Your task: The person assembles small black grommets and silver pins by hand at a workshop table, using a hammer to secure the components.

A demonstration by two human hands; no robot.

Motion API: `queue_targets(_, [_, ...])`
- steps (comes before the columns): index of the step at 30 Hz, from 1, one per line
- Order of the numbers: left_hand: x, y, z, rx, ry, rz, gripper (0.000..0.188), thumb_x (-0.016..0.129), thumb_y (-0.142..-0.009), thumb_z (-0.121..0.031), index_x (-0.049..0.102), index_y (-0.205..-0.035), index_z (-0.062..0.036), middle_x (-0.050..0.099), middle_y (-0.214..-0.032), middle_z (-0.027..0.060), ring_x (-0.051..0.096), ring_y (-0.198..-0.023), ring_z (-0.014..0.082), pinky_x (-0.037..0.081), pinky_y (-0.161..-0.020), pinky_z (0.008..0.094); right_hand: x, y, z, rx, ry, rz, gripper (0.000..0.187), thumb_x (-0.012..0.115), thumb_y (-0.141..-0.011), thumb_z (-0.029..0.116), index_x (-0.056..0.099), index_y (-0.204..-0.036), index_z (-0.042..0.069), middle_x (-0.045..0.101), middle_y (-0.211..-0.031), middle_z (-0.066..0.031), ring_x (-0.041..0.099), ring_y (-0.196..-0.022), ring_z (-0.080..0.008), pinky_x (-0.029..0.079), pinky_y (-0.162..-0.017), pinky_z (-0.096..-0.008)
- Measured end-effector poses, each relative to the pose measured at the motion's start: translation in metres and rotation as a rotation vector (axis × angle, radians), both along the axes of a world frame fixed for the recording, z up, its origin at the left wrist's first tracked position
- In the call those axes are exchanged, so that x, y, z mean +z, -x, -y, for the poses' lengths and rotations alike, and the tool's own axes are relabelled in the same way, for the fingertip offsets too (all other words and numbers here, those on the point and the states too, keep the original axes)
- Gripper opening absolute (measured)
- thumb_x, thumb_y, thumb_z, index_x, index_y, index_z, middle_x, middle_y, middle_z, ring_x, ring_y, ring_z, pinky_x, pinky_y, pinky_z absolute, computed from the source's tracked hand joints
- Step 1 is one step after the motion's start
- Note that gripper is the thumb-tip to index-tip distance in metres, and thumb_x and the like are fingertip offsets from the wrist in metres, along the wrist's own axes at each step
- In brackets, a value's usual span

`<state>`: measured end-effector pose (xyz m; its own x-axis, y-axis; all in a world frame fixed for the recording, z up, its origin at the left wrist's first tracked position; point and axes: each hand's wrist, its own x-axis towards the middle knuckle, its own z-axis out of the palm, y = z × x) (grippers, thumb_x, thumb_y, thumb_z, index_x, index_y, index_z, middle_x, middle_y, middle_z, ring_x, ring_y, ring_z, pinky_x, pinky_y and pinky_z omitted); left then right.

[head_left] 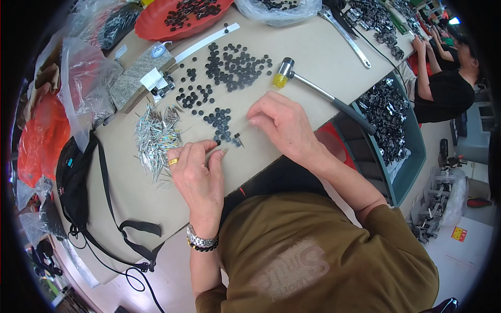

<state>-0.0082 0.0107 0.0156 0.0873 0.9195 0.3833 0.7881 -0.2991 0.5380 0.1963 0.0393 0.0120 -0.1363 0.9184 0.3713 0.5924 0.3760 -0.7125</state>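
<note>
Where they lie scattered over the surface (pixel 334 73), the small black caps (pixel 234 78) look squat and round, those nearest the hands greyer. One dark cap (pixel 218 142) sits at the left grip's (pixel 197 169) forefinger, whose tip stands slightly apart from the thumb; contact is unclear. The right grip (pixel 287 125), right of the caps, is pinched together, seemingly on a thin pin (pixel 257 128), barely discernible.

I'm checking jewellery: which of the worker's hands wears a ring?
The left hand, beside the heap of thin silver pieces: it wears a gold-coloured ring. The right hand shows none.
</note>
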Motion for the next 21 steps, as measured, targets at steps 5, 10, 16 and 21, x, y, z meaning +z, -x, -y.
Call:
queue_targets(5, [-0.005,-0.001,-0.003,0.000,0.036,0.067,0.022,0.082,-0.072,0.001,0.069,-0.089,-0.0038,0.070,-0.085,0.0093,0.059,-0.084,0.0284,0.046,-0.079,0.0387,0.003,0.000,0.002,-0.006,-0.030,0.075,0.008,0.073,-0.085,0.007,0.066,-0.088,0.005,0.059,-0.084,-0.0085,0.062,-0.081,-0.0289,0.050,-0.071,-0.0407])
queue_targets(10, [-0.006,-0.004,-0.005,0.045,0.095,0.124,0.024,0.083,-0.073,-0.001,0.068,-0.092,-0.0040,0.071,-0.085,0.0094,0.060,-0.083,0.0283,0.047,-0.076,0.0390,0.000,0.002,0.001,-0.022,-0.042,0.061,0.008,0.073,-0.086,0.007,0.066,-0.087,0.005,0.060,-0.084,-0.0087,0.062,-0.081,-0.0291,0.050,-0.070,-0.0408])
queue_targets(16, [-0.004,-0.008,-0.009,-0.029,0.021,0.041,0.020,0.081,-0.077,-0.004,0.068,-0.091,-0.0050,0.071,-0.085,0.0095,0.060,-0.079,0.0290,0.047,-0.074,0.0396,0.002,0.001,0.003,-0.028,0.044,-0.068,0.009,0.072,-0.088,0.007,0.065,-0.090,0.002,0.063,-0.083,-0.0110,0.064,-0.080,-0.0303,0.051,-0.070,-0.0403])
queue_targets(21, [-0.008,-0.011,-0.005,-0.016,-0.022,-0.008,0.016,0.080,-0.080,-0.003,0.066,-0.088,-0.0045,0.070,-0.080,0.0099,0.062,-0.074,0.0299,0.048,-0.073,0.0407,0.009,0.002,0.006,-0.054,0.126,-0.150,0.009,0.070,-0.090,0.006,0.064,-0.092,0.000,0.067,-0.085,-0.0130,0.067,-0.078,-0.0305,0.052,-0.069,-0.0387])
